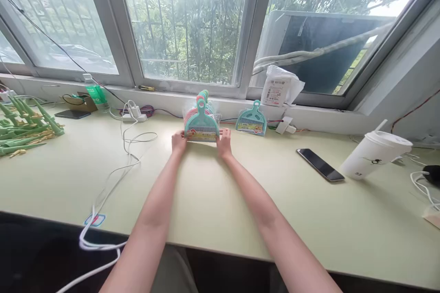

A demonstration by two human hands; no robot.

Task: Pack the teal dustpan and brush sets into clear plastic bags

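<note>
Forearms span the desk; left hand and right hand fingers pinch the dustpan-and-brush stack by its sides, near the window sill. Grip partly hidden. Probably squaring up; next needs even pressure.

Legibility check, from where I stand: no wording or number can be read. Green bottle: pale marks on the label, unreadable. Wrapped packet: lines of print and small square blocks, too small. Front dustpan set and separate dustpan set: yellowish printed strip on each, unclear. White cup: black emblem, small dark marks below, illegible. Blue-edged sticker: red mark, indistinct.
</note>
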